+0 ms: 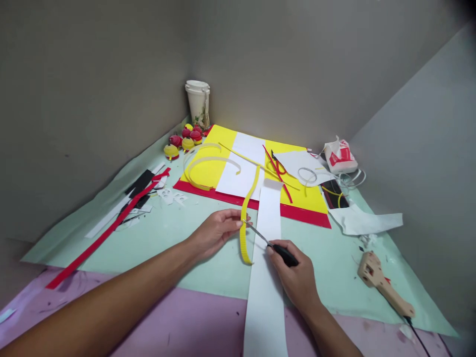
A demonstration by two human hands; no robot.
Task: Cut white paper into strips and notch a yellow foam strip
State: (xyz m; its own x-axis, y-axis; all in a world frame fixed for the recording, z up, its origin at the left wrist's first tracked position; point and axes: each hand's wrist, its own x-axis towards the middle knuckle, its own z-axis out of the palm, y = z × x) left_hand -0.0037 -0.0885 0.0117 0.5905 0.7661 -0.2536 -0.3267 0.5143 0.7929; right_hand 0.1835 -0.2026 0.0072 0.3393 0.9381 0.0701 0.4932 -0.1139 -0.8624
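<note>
My left hand [220,229] pinches a narrow yellow ridged strip [244,241] near its middle, above the green mat. The strip stands on edge, with one end bending toward the yellow sheet and the other curling down toward me. My right hand [295,276] is closed around a black-handled tool [284,255] with a thin metal blade, whose tip meets the strip beside my left fingertips. I cannot make out what kind of tool it is. Beneath them a long white paper strip [265,292] runs from the yellow and white sheet toward me.
A yellow, white and red layered sheet [201,158] holds loose strips. Red-and-yellow round pieces [171,151] and a white cup [198,101] stand at the back left. Red strip [107,232] and black scraps [139,183] lie left; a beige glue gun [386,287] and tissue pack [340,156] lie right.
</note>
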